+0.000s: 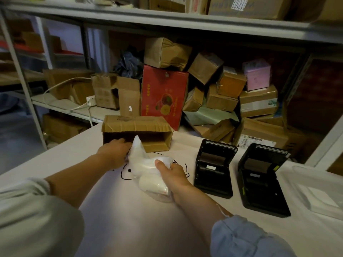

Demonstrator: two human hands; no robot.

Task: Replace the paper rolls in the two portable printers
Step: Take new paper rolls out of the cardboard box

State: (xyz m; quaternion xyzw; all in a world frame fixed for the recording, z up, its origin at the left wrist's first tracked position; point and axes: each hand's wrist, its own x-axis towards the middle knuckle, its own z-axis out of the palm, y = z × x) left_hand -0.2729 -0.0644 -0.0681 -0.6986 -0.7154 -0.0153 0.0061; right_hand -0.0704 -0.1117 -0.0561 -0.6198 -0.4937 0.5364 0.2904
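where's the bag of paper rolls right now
In the head view the plastic bag of paper rolls lies centre on the white table, gripped by the left hand and right hand, just in front of the open cardboard box.

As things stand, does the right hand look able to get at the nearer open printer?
Probably not at once: the right hand grips the plastic bag of paper rolls with the left hand. Otherwise the table between it and the printer looks free.

Dim storeroom, box-crammed metal shelving (pixel 185 21)
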